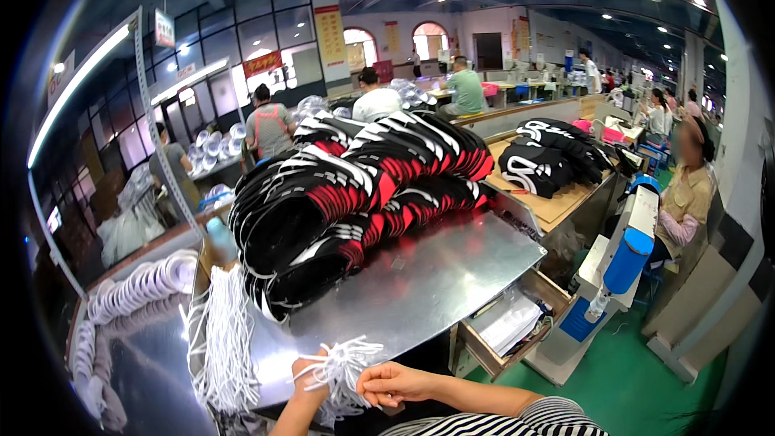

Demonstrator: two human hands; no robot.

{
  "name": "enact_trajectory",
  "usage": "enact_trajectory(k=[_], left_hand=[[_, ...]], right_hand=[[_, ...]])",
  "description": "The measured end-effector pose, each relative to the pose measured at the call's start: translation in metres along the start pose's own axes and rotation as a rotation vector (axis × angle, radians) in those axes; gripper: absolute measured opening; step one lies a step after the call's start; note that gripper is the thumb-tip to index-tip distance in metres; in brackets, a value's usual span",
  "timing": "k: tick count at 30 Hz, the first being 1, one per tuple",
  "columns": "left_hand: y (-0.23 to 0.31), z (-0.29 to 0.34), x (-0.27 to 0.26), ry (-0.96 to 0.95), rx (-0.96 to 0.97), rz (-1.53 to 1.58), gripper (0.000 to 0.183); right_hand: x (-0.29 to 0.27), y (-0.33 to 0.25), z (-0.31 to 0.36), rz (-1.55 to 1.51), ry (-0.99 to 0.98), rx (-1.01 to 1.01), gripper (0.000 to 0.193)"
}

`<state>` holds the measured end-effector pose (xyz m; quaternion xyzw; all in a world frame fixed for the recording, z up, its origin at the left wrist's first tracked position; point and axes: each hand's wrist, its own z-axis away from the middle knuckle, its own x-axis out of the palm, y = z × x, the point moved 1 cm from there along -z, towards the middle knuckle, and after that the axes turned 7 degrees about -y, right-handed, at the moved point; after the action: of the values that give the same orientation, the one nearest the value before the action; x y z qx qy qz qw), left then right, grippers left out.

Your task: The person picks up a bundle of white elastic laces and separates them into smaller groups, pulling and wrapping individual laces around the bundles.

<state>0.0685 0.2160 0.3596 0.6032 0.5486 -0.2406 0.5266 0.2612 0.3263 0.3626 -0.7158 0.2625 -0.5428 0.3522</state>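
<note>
A bunch of white shoelaces (345, 365) is gripped in my left hand (310, 378) at the near edge of a metal table, its loose ends fanning out above and below. My right hand (397, 383) is beside the bunch with fingers curled together; whatever they pinch is hidden. More white shoelaces (226, 339) hang in a thick hank over the table's left edge. Beyond my hands, black, red and white shoe uppers (363, 186) lie nested in long stacked rows.
The shiny metal table (436, 282) extends right of the uppers. An open drawer (508, 319) with papers juts out below it. Rolled white pieces (145, 287) line a surface at left. More black uppers (549, 157) lie on a board. A machine (617, 274) and a seated person (686, 194) are at right.
</note>
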Motion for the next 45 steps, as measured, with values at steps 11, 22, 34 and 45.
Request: enact_trajectory(k=[11,22,34,45], left_hand=[[-0.1,-0.035,0.04,0.118,-0.322,-0.004,0.024],[-0.018,0.008,0.002,-0.115,-0.121,0.658,0.029],[0.022,0.004,-0.007,-0.153,0.008,0.183,0.023],[0.025,-0.004,-0.004,0.125,0.144,-0.175,0.015]], right_hand=[[0.09,-0.032,0.039,0.093,-0.557,-0.216,0.023],[-0.02,-0.029,-0.002,0.326,0.593,-0.251,0.052],[-0.04,-0.006,0.002,-0.029,0.643,-0.272,0.01],[-0.007,-0.001,0.028,-0.218,0.298,-0.232,0.012]])
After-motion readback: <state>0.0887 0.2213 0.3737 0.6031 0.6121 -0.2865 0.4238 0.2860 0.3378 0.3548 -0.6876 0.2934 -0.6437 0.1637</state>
